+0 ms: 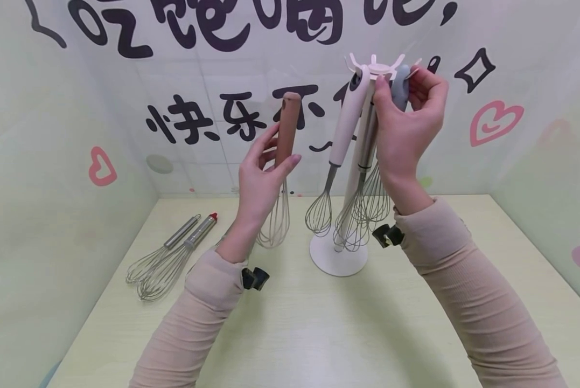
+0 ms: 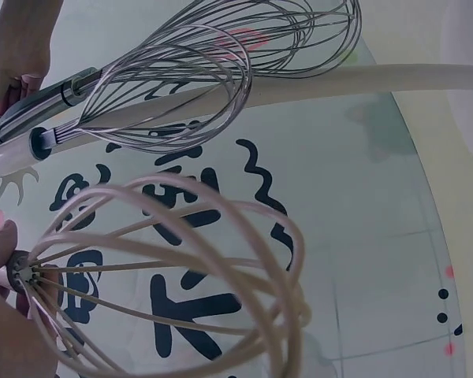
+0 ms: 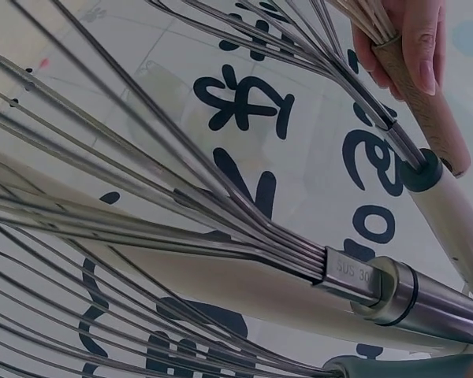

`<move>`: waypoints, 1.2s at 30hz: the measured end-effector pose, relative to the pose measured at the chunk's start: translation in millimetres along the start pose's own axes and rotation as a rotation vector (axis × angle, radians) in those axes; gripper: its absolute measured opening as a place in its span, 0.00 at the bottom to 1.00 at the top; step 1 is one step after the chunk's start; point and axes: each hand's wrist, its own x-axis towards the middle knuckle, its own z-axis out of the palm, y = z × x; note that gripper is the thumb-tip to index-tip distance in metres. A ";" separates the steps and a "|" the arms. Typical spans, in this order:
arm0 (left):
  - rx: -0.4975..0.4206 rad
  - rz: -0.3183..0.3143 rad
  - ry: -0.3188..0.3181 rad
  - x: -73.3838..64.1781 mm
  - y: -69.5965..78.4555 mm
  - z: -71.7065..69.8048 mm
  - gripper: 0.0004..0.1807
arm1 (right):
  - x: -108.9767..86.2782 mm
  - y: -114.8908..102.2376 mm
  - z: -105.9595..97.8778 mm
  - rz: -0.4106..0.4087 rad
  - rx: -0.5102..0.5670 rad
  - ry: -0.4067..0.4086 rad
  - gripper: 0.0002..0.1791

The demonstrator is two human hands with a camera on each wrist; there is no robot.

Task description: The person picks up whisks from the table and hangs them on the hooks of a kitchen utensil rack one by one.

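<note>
Both apart: my left hand (image 1: 259, 184) is gripping brown-handled wire whisk (image 1: 287, 126), my right hand (image 1: 408, 132) is pinching blue-grey-handled wire whisk (image 1: 400, 90), white round-based stand (image 1: 340, 264) standing between.

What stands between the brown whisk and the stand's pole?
In the head view, the white whisk, hanging left of the pole, stands between it and the brown whisk in the left hand.

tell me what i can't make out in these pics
Blue whisk, part of its handle: head view, hidden by the right grip.
Brown whisk, most of its handle: left wrist view, hidden by the left grip and left edge.
Wall writing, top line: head view, cut off by the top edge.
</note>
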 end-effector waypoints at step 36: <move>-0.010 0.040 -0.023 4.9 4.4 8.5 0.32 | 10.7 10.9 -5.3 -0.007 0.066 -0.006 0.18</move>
